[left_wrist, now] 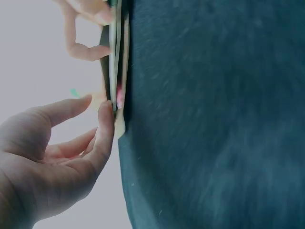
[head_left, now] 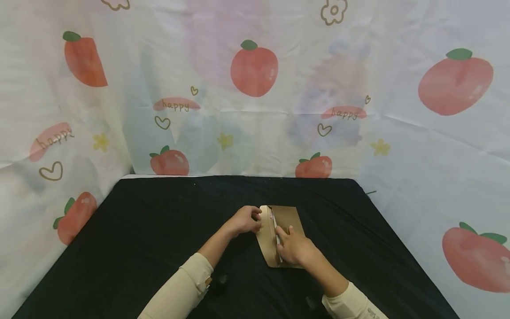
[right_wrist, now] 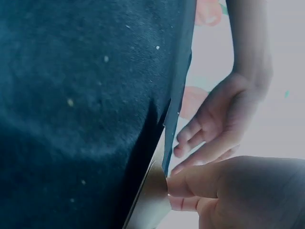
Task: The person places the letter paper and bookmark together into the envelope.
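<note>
A brown paper envelope (head_left: 288, 217) lies on the black-covered table with its flap (head_left: 264, 235) folded out to the left. A thin white card (head_left: 277, 237) with a pink mark shows along the opening, partly inside. My left hand (head_left: 246, 220) is at the flap's outer edge, fingers loosely bent. In the left wrist view, my left fingertips (left_wrist: 106, 112) meet the envelope's edge, thumb apart. My right hand (head_left: 296, 246) lies over the envelope. Its thumb and index fingertips touch the card along the opening, spaced apart, as the left wrist view also shows.
The black cloth (head_left: 171, 212) covers the whole table. Around it hang pale printed curtains (head_left: 255, 128) with fruit, hearts and flowers, close behind the table's far edge and along both sides. Small light specks dot the cloth.
</note>
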A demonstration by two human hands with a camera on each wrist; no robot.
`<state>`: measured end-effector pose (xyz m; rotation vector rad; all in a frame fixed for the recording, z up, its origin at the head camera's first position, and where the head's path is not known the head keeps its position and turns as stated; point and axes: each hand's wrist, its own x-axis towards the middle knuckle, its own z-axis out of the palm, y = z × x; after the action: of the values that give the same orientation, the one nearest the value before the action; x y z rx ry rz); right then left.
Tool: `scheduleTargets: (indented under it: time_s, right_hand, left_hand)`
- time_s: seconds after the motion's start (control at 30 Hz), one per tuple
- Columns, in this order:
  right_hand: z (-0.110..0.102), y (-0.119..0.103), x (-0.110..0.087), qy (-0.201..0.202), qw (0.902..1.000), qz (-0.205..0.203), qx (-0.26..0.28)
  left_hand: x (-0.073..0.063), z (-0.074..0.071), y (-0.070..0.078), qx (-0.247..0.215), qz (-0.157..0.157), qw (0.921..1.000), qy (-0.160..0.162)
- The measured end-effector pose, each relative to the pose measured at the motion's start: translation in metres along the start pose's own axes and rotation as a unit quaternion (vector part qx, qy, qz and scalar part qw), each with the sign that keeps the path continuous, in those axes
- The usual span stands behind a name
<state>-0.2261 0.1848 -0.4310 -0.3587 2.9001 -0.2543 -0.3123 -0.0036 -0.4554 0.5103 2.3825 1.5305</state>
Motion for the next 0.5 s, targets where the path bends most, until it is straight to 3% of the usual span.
scheduleTargets:
  time_s: [0.1, 0.3, 0.5]
  right_hand:
    - [0.003, -0.002, 0.000, 0.017, 0.9997, 0.005, -0.016]
    - [0.009, -0.005, 0.002, 0.032, 0.9973, 0.015, -0.065]
    - [0.009, -0.007, 0.002, 0.036, 0.9952, 0.026, -0.088]
  left_hand:
    - [-0.008, -0.009, 0.002, 0.000, 0.006, 0.9998, -0.016]
    - [-0.027, -0.030, 0.006, 0.057, 0.022, 0.9978, -0.026]
    - [-0.048, -0.053, 0.004, 0.111, 0.035, 0.9930, -0.017]
